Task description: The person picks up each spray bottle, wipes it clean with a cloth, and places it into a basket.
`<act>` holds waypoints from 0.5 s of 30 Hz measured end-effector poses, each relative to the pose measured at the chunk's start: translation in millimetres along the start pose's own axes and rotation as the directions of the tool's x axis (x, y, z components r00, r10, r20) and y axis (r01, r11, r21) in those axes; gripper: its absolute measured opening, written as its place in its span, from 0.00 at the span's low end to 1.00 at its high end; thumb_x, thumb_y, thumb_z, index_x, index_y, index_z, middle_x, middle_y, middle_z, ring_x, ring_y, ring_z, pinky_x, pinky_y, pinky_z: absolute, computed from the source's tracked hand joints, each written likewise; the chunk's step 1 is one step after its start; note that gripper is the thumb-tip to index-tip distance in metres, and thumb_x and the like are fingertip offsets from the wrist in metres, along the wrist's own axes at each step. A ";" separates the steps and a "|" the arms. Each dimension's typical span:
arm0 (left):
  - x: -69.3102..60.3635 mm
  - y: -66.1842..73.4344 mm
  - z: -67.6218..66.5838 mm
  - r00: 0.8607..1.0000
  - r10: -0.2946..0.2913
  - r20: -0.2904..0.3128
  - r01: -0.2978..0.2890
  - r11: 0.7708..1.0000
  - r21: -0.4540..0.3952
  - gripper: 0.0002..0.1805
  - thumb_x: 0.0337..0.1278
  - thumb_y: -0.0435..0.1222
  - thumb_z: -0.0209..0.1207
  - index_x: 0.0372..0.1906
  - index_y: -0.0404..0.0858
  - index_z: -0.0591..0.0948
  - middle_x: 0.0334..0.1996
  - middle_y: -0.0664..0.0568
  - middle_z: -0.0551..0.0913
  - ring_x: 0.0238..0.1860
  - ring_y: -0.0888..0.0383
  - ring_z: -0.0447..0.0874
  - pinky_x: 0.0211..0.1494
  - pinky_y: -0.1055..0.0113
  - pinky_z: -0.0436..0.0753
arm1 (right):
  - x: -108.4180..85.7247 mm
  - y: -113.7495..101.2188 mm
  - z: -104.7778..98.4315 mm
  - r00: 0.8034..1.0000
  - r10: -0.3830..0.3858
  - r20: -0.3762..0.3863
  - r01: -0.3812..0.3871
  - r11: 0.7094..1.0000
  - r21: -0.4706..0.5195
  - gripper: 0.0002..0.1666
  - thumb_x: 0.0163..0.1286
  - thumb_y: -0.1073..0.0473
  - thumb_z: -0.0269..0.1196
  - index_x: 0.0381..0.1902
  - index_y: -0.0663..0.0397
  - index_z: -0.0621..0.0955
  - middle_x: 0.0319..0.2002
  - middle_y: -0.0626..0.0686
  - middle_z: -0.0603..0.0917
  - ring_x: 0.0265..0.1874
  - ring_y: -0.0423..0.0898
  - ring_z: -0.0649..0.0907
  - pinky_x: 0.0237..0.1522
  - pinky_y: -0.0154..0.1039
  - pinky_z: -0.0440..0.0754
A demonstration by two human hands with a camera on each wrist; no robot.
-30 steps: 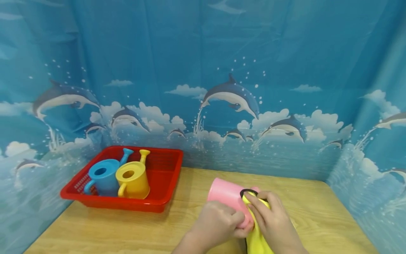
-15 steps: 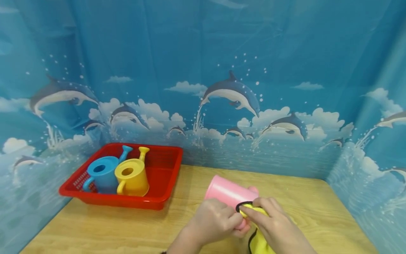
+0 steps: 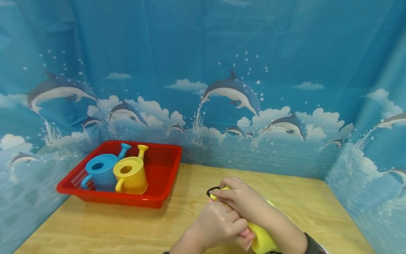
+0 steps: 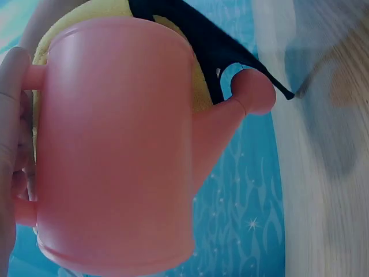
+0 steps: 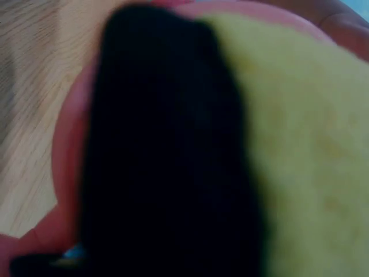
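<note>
My left hand (image 3: 219, 225) grips the handle of a pink toy watering can (image 4: 115, 144), whose body and spout show fully in the left wrist view. In the head view the hands hide nearly all of that can. My right hand (image 3: 244, 201) holds a yellow cloth (image 3: 262, 240) with black edging against the can, its fingers bent over the cloth. The left wrist view shows the cloth behind the can's body, its black trim (image 4: 196, 34) reaching past the spout. Cloth and blurred black edging fill most of the right wrist view.
A red plastic basket (image 3: 161, 183) stands at the left back of the wooden table (image 3: 120, 225). Inside it sit a blue watering can (image 3: 103, 174) and a yellow watering can (image 3: 131, 178), side by side. A dolphin-printed curtain (image 3: 196, 63) encloses the back and sides.
My right hand has moved left and away from me with the cloth, across the pink watering can, which it now covers. My left hand keeps its hold on the handle.
</note>
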State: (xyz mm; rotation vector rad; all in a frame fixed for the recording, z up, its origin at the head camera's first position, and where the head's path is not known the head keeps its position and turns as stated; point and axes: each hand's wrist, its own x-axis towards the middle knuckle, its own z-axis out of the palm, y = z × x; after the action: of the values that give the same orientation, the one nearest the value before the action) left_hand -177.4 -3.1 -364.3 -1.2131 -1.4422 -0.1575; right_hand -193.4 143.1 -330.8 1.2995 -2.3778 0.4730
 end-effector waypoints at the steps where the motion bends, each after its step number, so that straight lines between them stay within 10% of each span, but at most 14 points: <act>1: -0.4 0.2 0.1 1.000 -0.008 -0.004 0.008 1.000 -0.008 0.20 0.53 0.51 0.58 0.14 0.54 0.65 0.10 0.68 0.61 0.13 0.73 0.60 0.20 0.82 0.56 | 1.2 0.9 0.8 1.000 -0.014 0.007 0.014 1.000 0.009 0.15 0.64 0.61 0.65 0.47 0.43 0.86 0.37 0.44 0.77 0.34 0.37 0.72 0.34 0.27 0.73; 15: -10.6 -9.3 -0.5 0.998 -0.056 0.014 0.055 0.997 0.061 0.24 0.68 0.50 0.47 0.13 0.51 0.68 0.10 0.66 0.63 0.10 0.71 0.60 0.16 0.79 0.50 | -38.2 6.5 -25.0 0.996 -0.071 0.049 0.065 0.991 0.121 0.16 0.66 0.63 0.63 0.50 0.43 0.84 0.38 0.39 0.73 0.37 0.33 0.70 0.37 0.24 0.72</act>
State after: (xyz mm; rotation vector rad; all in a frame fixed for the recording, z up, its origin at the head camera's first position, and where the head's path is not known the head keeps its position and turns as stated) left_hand -186.2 -13.7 -367.7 -1.1280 -1.4849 -0.1416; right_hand -175.7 185.6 -328.4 1.4579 -2.3715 0.5750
